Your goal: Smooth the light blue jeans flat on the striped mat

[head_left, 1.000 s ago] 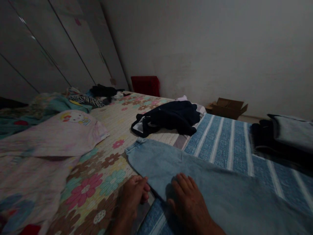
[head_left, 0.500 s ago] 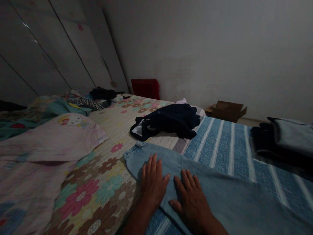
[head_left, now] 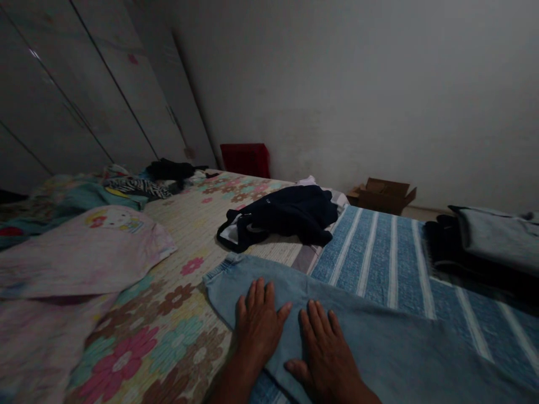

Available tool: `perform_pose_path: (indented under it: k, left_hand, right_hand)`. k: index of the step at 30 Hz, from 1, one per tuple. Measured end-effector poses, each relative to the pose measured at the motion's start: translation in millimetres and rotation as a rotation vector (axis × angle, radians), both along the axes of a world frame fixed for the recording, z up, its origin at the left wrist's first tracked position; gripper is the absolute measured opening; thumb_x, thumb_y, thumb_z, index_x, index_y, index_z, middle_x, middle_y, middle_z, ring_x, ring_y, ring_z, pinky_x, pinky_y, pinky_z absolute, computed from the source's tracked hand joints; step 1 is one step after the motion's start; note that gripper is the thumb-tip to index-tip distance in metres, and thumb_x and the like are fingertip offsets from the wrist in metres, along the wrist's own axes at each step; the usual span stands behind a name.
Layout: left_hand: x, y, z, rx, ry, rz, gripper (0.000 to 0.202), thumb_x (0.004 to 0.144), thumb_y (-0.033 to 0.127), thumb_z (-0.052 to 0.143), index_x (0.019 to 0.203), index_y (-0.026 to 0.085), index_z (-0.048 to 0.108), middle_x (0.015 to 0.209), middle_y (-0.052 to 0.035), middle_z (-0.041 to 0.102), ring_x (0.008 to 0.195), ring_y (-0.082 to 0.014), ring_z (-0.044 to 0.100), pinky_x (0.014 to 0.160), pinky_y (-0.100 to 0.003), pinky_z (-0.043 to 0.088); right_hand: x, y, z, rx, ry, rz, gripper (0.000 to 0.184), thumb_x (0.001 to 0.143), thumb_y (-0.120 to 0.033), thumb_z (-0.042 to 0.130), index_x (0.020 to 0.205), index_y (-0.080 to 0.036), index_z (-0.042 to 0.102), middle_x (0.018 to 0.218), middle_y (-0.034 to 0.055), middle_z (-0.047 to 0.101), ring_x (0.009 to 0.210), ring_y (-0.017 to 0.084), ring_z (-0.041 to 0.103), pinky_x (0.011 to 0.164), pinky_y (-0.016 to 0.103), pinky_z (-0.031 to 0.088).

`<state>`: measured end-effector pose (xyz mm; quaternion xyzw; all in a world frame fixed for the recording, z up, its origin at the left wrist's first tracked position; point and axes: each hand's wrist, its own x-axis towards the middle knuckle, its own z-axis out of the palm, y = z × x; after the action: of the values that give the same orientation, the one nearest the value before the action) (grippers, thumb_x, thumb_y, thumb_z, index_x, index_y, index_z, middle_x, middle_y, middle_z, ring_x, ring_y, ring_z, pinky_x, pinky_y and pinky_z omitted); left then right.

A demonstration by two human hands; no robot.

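Note:
A pair of light blue jeans (head_left: 379,348) lies spread flat across the bed in front of me. My left hand (head_left: 256,325) rests palm down on the jeans near the waistband end, fingers apart. Right beside it, my right hand (head_left: 326,353) also lies flat on the denim with fingers spread. Neither hand holds anything.
A blue striped blanket (head_left: 379,247) lies under the jeans on the floral sheet (head_left: 168,314). A dark garment (head_left: 286,216) sits behind; folded clothes (head_left: 484,247) are stacked at right. A pink pillow (head_left: 84,252), a red crate (head_left: 245,160), a cardboard box (head_left: 383,193) and wardrobe doors (head_left: 84,101) surround the bed.
My left hand moved from the sheet beside the jeans up onto the denim and opened flat. Both hands now lie side by side; the view shifted slightly.

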<state>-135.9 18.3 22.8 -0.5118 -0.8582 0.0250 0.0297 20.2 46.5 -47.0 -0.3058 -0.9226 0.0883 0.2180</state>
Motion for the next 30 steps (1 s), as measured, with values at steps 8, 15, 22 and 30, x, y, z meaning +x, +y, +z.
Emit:
perform_pose_path:
  k: [8,15,22,30]
  left_hand:
    - [-18,23,-7.5,0.012,0.003,-0.068,0.065,0.091,0.051,0.031,0.145,0.015,0.032,0.155,-0.0133,0.020,0.143,-0.0296,0.016,0.110,-0.055,0.017]
    - [-20,23,-11.3,0.000,-0.003,-0.057,0.066,0.090,0.052,0.030,0.146,0.016,0.031,0.156,-0.0125,0.019,0.143,-0.0292,0.014,0.110,-0.054,0.015]
    - [-22,24,-11.8,0.001,-0.024,-0.055,0.068,0.090,0.053,0.030,0.146,0.015,0.030,0.156,-0.0122,0.019,0.143,-0.0289,0.014,0.110,-0.055,0.015]
    - [-23,24,-11.9,-0.002,-0.021,-0.055,0.068,0.089,0.053,0.030,0.146,0.015,0.030,0.155,-0.0129,0.019,0.143,-0.0295,0.015,0.110,-0.056,0.016]
  right_hand:
    - [-2,1,-9.5,0.055,-0.003,-0.007,0.080,0.082,-0.066,0.054,0.138,-0.011,0.045,0.146,0.0184,0.033,0.135,0.036,0.030,0.105,0.057,0.033]
    - [-3,13,-4.3,0.089,0.052,-0.082,0.077,0.085,-0.069,0.045,0.136,-0.011,0.049,0.145,0.0183,0.035,0.135,0.034,0.030,0.107,0.055,0.030]
    - [0,25,-1.7,-0.024,-0.020,-0.092,0.082,0.084,-0.073,0.042,0.137,-0.010,0.047,0.145,0.0187,0.035,0.135,0.034,0.030,0.107,0.056,0.029]
    - [7,26,-1.4,-0.018,-0.007,-0.080,0.077,0.085,-0.070,0.045,0.138,-0.014,0.047,0.146,0.0169,0.034,0.136,0.034,0.028,0.107,0.057,0.028]
